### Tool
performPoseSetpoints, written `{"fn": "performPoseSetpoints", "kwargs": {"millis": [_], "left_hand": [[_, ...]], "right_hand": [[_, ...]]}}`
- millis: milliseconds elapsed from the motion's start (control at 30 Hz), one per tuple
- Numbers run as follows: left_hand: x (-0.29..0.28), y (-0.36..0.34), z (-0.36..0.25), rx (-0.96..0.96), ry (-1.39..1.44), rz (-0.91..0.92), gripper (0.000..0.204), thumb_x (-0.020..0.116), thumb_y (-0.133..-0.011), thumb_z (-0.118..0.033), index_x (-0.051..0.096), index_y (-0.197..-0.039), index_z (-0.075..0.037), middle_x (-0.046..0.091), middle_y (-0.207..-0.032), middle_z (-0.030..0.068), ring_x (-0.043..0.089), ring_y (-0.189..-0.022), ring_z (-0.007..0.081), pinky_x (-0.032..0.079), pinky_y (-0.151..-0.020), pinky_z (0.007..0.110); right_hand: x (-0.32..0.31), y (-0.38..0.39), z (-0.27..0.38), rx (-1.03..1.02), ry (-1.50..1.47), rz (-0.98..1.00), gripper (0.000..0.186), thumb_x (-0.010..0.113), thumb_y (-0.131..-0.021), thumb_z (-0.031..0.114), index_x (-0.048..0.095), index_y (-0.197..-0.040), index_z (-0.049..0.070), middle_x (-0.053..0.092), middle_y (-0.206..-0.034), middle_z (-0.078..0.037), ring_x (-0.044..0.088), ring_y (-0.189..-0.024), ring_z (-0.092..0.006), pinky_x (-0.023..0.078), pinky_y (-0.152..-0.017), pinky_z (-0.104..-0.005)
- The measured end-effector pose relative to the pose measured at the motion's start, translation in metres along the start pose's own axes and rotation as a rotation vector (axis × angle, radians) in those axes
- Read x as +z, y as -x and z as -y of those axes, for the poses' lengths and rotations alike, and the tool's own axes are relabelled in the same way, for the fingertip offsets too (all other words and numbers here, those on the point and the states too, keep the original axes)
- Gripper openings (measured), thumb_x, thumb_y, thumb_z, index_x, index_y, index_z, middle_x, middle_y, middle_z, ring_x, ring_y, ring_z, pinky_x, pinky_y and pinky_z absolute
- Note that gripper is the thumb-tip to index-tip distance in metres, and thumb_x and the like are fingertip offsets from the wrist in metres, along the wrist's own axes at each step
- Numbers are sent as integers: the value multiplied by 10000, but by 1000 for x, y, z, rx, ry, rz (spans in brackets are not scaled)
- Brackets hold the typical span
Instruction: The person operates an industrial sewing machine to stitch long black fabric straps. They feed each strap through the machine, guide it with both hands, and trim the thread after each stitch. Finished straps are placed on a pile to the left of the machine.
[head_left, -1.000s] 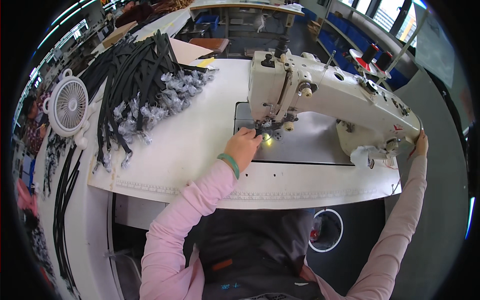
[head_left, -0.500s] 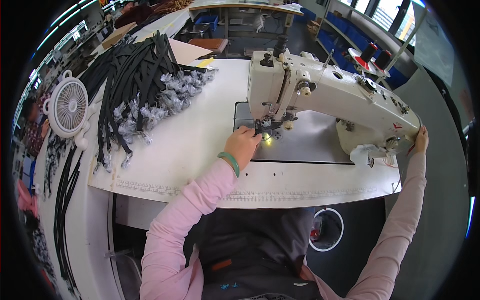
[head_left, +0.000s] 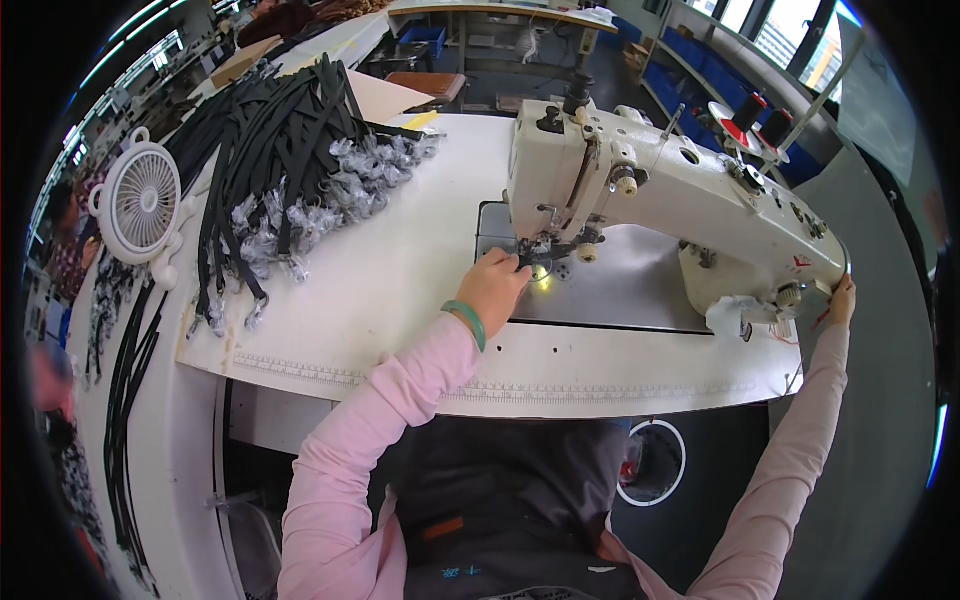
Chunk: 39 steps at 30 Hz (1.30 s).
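Note:
A white sewing machine [head_left: 700, 185] stands on the white table, its lamp lighting the needle area. My left hand [head_left: 493, 290], with a green bangle at the wrist, is at the presser foot. Its thumb and fingers are pinched together beside the needle; whatever is between them is too small and dark to name. At the machine's right end, my right hand [head_left: 843, 300] has its fingers wrapped round the handwheel, which is mostly hidden by the hand and the machine. Under the needle lies the metal bed plate [head_left: 630, 285].
Black straps [head_left: 270, 130] with clear plastic wrapped on their ends lie piled at the left. A small white fan [head_left: 145, 200] stands beyond the table's left edge. Thread spools [head_left: 745, 112] are behind the machine. Below the table is a white-rimmed bin [head_left: 655, 462].
The whole view has shifted slightly, so the machine appears a little farther right. Both hands keep their places, the left by the needle and the right at the handwheel.

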<state>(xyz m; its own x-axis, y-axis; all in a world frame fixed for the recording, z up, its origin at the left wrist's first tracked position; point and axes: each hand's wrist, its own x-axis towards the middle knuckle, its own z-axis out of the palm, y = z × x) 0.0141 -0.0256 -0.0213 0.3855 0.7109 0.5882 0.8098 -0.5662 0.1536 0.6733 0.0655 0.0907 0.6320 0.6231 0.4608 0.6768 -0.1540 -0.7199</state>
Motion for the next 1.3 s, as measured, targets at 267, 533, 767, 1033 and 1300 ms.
{"fn": "performPoseSetpoints", "kwargs": {"millis": [267,533,767,1033,1300], "left_hand": [[-3,0,3,38,-4,-41,195,615,-650,-9,637,-844,-14,617,-860,121,555,-830,253,480,-733,301],[1,-1,-1,21,2,-39,126,557,-735,-74,598,-846,-29,595,-878,105,520,-885,250,448,-785,326],[-5,1,-3,-23,-37,18,128,547,-732,-66,600,-846,-39,588,-851,79,523,-878,239,455,-765,321],[4,-3,0,13,-10,-25,157,552,-715,-58,598,-863,-32,588,-870,91,517,-883,242,453,-770,322],[2,-1,-1,-2,-65,-34,133,530,-710,-36,586,-831,-31,580,-850,90,517,-870,236,460,-757,313]], "right_hand": [[-4,-3,23,109,-33,133,435,403,-905,402,516,-1012,-4,563,-868,-91,548,-727,-168,452,-557,-279],[15,60,8,37,-620,-141,384,409,-919,356,458,-1109,26,534,-1000,-83,526,-886,-160,445,-770,-285],[5,37,38,-45,-413,-51,455,397,-922,349,451,-1202,-6,516,-1153,-119,514,-1024,-207,397,-886,-286],[-21,-25,8,-38,-21,113,444,402,-914,355,513,-1107,-28,579,-1036,-130,556,-909,-224,426,-800,-304],[9,32,-7,40,-423,12,490,380,-918,400,474,-1135,-29,572,-1031,-81,539,-914,-192,427,-761,-297]]}}
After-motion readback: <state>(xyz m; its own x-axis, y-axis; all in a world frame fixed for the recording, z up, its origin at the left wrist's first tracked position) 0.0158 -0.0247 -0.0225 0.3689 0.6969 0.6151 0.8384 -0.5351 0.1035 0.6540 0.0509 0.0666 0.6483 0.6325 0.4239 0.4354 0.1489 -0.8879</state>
